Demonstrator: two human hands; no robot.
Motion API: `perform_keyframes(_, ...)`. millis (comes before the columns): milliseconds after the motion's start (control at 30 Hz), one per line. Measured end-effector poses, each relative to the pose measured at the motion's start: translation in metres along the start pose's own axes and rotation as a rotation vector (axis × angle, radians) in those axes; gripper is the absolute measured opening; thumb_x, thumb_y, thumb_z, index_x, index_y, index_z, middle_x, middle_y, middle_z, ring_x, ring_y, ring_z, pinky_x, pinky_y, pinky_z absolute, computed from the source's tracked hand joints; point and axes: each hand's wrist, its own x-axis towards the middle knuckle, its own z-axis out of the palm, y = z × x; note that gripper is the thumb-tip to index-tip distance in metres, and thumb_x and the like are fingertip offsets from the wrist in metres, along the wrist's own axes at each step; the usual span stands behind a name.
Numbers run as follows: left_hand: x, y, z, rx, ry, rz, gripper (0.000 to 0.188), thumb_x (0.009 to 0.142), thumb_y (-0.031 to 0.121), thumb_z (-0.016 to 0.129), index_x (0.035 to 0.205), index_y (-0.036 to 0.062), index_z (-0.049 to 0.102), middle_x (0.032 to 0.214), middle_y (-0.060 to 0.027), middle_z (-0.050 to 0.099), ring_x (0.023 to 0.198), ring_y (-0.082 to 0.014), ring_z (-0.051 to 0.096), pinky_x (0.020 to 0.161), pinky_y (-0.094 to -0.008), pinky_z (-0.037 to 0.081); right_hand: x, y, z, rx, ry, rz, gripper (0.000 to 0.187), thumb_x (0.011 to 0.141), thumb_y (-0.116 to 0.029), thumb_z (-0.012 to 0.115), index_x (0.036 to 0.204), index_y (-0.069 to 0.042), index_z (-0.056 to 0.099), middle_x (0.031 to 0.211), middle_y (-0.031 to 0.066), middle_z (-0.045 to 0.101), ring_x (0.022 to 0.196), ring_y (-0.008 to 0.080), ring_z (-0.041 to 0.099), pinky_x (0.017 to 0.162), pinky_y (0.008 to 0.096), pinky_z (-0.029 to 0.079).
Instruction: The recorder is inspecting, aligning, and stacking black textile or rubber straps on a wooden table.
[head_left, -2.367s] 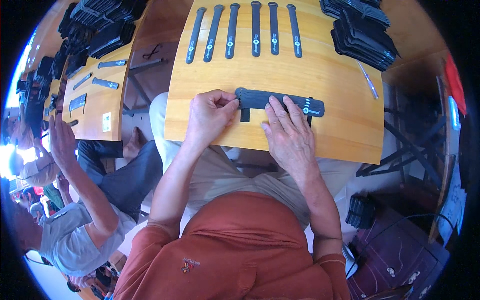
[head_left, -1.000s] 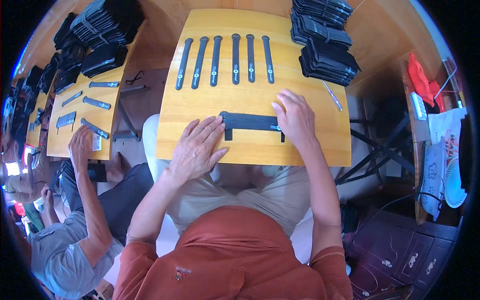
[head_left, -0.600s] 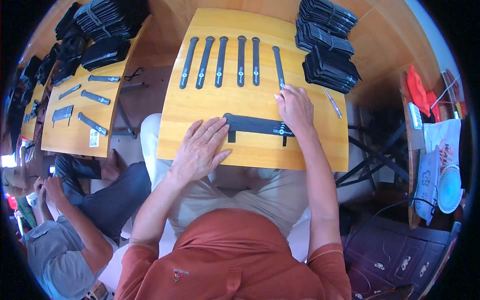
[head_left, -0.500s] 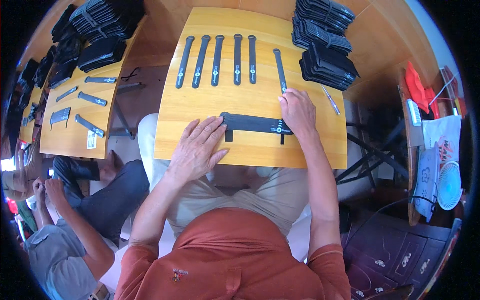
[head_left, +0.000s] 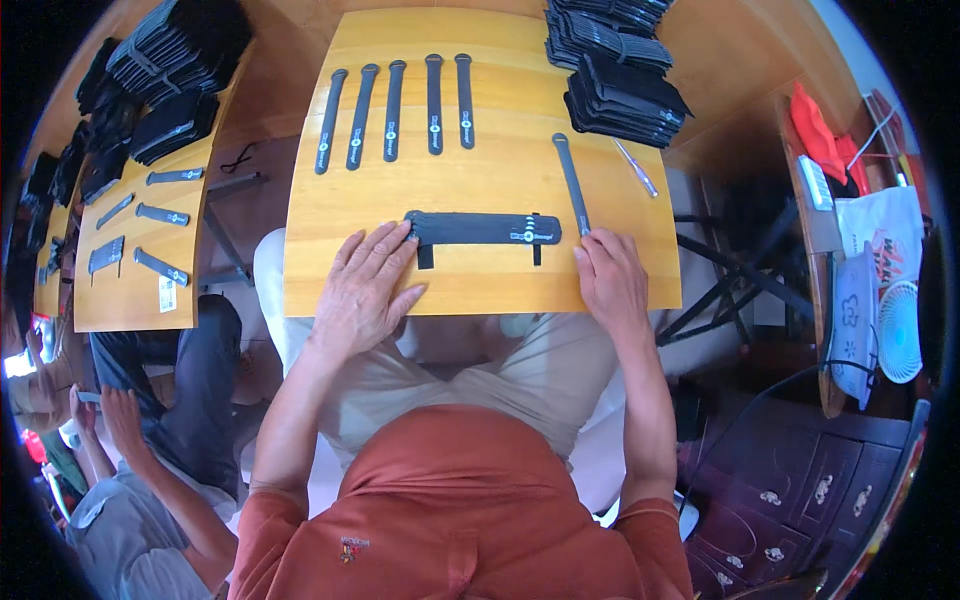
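Stack of dark straps [head_left: 478,229]: laid crosswise on the wooden table [head_left: 480,285], near the front edge; pale print at the right end; two black strips [head_left: 426,257] showing on the near side, one toward each end.

Left hand [head_left: 366,285]: palm down, fingers side by side, thumb spread, fingertips on the stack's left end.

Right hand [head_left: 612,275]: well apart from the left, fingertips at the near end of a single dark strap [head_left: 570,180]; pinched or merely pressed, cannot tell.

Single strap: slanted, to the right of the stack and apart from it.

Row of five straps [head_left: 435,105]: upright, side by side, toward the far left.

Pen-like tool [head_left: 635,168]: right side, just below black bundles [head_left: 622,98].
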Motion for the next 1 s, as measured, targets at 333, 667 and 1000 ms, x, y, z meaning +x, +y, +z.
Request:
perform_keyframes(333,-0.013,0.028,0.006,-0.175,0.277,0.043,0.034,0.087,0.019,0.079,0.115,0.0006,0.072,0.124,-0.0168,0.069,0.119,-0.0326,0.064,0.102,-0.0447,0.051,-0.083,-0.013,-0.020,-0.187,0.060,-0.081,0.030,0.086,-0.013,0.074,0.112,0.001,0.069,0.114,0.0119,0.064,0.103,0.0323,0.062,0.086,0.0449,0.053)
perform_keyframes(667,0.007,0.135,0.065,-1.108,-0.442,-0.124,0.038,0.100,0.024,0.068,0.125,-0.0051,0.066,0.108,-0.0210,0.075,0.099,-0.0278,0.074,0.088,-0.0376,0.057,-0.139,-0.052,-0.004,-0.100,0.321,0.020,0.020,0.080,0.002,0.074,0.099,-0.001,0.072,0.095,0.0104,0.069,0.075,0.0283,0.068,0.064,0.0381,0.055)
perform_keyframes(1000,0.045,0.167,0.075,-1.251,-0.439,-0.071,0.024,0.105,0.020,0.062,0.108,-0.0017,0.072,0.082,-0.0086,0.070,0.077,-0.0112,0.062,0.071,-0.0321,0.053,-0.179,-0.070,0.012,0.135,0.220,-0.065,0.023,0.085,-0.001,0.070,0.108,-0.004,0.072,0.101,0.0119,0.070,0.075,0.0249,0.071,0.064,0.0358,0.059)
